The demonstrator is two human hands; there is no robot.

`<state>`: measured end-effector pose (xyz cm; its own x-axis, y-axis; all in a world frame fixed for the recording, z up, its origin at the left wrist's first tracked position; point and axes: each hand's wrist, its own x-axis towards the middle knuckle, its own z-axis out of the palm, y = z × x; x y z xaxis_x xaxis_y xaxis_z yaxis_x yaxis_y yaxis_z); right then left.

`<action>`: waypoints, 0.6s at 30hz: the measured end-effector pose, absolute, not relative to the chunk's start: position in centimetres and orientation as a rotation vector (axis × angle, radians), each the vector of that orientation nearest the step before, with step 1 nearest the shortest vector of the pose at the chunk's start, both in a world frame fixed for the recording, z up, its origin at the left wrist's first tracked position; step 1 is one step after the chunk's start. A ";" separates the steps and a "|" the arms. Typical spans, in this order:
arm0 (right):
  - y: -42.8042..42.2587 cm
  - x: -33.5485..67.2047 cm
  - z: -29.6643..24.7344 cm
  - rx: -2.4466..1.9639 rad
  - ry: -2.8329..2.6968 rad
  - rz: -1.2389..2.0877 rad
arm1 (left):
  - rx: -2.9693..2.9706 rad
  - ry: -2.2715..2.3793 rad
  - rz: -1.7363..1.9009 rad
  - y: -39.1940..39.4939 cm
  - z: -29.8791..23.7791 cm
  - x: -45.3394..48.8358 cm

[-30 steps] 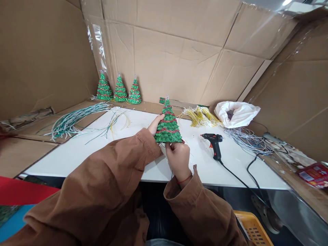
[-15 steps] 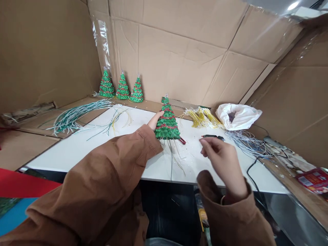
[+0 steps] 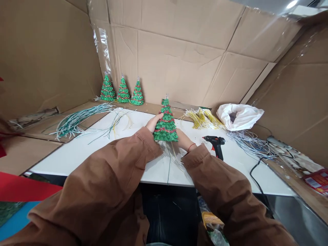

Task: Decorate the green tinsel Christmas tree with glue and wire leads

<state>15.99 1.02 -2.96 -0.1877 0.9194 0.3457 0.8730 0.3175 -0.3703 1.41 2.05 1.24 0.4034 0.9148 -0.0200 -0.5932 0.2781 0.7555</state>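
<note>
Trees: 4, green w/ red garlands. 1 held tree (image 3: 166, 131) is upright over mid worktop (image 3: 64, 157); 3 standing trees (image 3: 123, 91) in a row on cardboard (image 3: 151, 108) past the back-L corner. Hands: 2. L hand (image 3: 153, 123) grips the held tree's L side, thumb on front, other fingers hidden behind it. R hand (image 3: 182, 140) is mostly behind the lower R side; can't tell how its fingers are set. Several thin wires (image 3: 169, 164) hang below, 1 dk green reaching the front edge.

1 glue gun (image 3: 217, 145) R of centre, nozzle to L. 1 white bag (image 3: 247, 119) at back-R corner; yellow wires (image 3: 203, 118) just L of it, bundle no. unclear. 1 heap of pale wires (image 3: 249, 143) by R edge; 1 bundle of green-white wires (image 3: 74, 119) past L edge. 1 red packet (image 3: 317, 181) beyond R edge.

Surface: white, flat, few specks. Room: brown cardboard walls (image 3: 179, 51) on 3 sides, shiny tape (image 3: 104, 44) in back-L corner, 1 lamp (image 3: 291, 4) top R.
</note>
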 end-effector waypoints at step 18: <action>0.8 21.6 0.4 -0.898 -1.336 0.753 | 1.059 0.598 1.108 3.0 -0.7 1.6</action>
